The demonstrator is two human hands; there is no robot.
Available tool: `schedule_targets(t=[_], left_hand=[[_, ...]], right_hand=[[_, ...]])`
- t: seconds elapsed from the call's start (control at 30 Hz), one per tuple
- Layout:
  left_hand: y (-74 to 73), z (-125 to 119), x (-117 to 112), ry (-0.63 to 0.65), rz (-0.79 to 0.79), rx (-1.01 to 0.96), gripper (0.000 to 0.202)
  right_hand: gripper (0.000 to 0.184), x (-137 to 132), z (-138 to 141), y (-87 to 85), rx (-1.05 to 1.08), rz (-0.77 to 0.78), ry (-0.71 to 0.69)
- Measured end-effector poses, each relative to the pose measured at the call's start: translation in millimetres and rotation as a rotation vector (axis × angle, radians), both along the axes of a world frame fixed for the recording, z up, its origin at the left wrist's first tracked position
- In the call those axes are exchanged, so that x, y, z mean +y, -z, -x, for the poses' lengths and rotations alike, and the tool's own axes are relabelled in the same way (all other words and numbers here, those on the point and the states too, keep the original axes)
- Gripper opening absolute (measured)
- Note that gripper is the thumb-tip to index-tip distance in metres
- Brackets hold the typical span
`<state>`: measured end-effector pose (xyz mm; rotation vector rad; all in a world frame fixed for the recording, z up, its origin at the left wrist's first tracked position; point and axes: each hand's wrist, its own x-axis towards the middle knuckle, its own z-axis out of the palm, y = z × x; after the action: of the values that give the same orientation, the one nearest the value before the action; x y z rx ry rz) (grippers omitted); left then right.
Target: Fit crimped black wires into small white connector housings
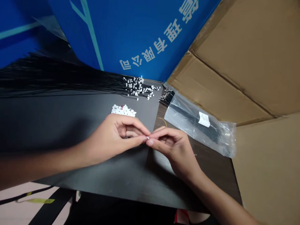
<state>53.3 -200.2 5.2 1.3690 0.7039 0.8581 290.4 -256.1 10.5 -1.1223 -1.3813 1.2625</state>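
Note:
My left hand (117, 137) and my right hand (172, 147) meet fingertip to fingertip over a dark mat (70, 125). Both are pinched together on a tiny white connector (147, 137) between them. Whether a wire runs into it I cannot make out. A small pile of loose white connectors (123, 110) lies just beyond my left hand. Farther back, a broad sheaf of thin black wires (58, 79) stretches in from the left, and its ends carry several white connectors (139, 87).
A clear plastic bag of black wires (199, 125) lies on the brown tabletop to the right of my hands. Blue boxes with white lettering (140, 34) stand behind. Brown cardboard flaps (246, 56) wall off the right side.

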Motion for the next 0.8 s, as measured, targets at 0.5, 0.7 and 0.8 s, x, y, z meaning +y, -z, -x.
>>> schedule_targets(t=[0.5, 0.7, 0.8], left_hand=[[9.9, -1, 2, -0.028, -0.030, 0.142, 0.015], [6.5, 1, 4, -0.059, -0.122, 0.154, 0.013], [6.6, 2, 6, -0.062, -0.088, 0.167, 0.014]], right_hand=[[0.015, 174, -44, 16.5, -1.267, -0.137, 0.167], [0.012, 163, -41, 20.4, -1.309, -0.273, 0.224], [0.022, 161, -40, 16.6, -1.209, -0.373, 0.330]])
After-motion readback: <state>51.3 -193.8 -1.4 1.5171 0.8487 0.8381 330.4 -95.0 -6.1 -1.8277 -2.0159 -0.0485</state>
